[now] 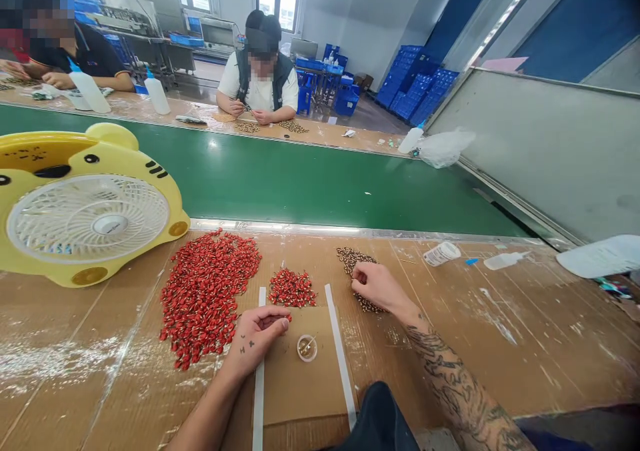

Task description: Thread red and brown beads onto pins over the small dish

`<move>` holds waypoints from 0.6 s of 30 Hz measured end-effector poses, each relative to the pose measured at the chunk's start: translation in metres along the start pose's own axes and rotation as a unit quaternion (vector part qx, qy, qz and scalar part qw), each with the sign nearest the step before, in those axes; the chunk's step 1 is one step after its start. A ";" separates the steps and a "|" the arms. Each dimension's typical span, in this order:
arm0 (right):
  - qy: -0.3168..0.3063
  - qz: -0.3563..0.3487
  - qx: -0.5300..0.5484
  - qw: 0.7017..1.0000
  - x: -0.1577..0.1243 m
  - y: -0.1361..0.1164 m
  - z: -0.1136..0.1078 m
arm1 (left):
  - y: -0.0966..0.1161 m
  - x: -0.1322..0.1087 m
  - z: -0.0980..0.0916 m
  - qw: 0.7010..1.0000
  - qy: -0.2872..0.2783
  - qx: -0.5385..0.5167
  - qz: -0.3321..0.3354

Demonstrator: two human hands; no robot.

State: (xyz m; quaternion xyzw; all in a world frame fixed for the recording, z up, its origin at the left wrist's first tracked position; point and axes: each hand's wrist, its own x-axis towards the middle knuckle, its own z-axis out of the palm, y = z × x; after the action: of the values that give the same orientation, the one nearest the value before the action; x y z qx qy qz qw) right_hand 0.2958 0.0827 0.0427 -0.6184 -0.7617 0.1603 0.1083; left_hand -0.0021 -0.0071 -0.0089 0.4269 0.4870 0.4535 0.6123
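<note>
My left hand (257,334) lies curled on a brown cardboard sheet (305,397), its fingertips close to a smaller heap of red beads (293,288). Whether those fingers pinch something is too small to tell. A much larger heap of red beads (207,297) spreads to the left of it. My right hand (373,287) rests on a heap of brown speckled beads (353,259), with its fingers curled down. Between my hands stands a small round glass dish (307,347) holding a thin stick and some amber contents.
A yellow animal-shaped fan (87,211) stands at the left, beyond the large heap. A green conveyor belt (250,184) runs behind the table's metal edge. Plastic bottles (505,260) lie at the right. Co-workers sit across the belt, working with their hands.
</note>
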 end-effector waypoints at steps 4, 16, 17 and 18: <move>0.026 0.004 0.104 0.994 -0.013 -0.008 0.008 | 0.001 -0.001 0.002 1.000 0.013 -0.012 0.015; -0.008 -0.057 0.495 0.867 -0.036 -0.111 0.062 | 0.003 -0.006 0.002 0.992 0.038 -0.046 0.113; 0.009 -0.052 0.487 0.872 -0.037 -0.114 0.063 | 0.003 -0.007 0.002 0.991 0.038 -0.045 0.121; 0.021 -0.043 0.480 0.876 -0.038 -0.116 0.064 | 0.003 -0.007 0.002 0.990 0.039 -0.043 0.128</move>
State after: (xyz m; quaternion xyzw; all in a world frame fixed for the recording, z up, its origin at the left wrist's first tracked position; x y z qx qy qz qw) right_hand 0.1753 0.0177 0.0286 -0.4602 -0.6143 0.4884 0.4150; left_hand -0.0018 -0.0133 -0.0041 0.4409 0.4317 0.5650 0.5478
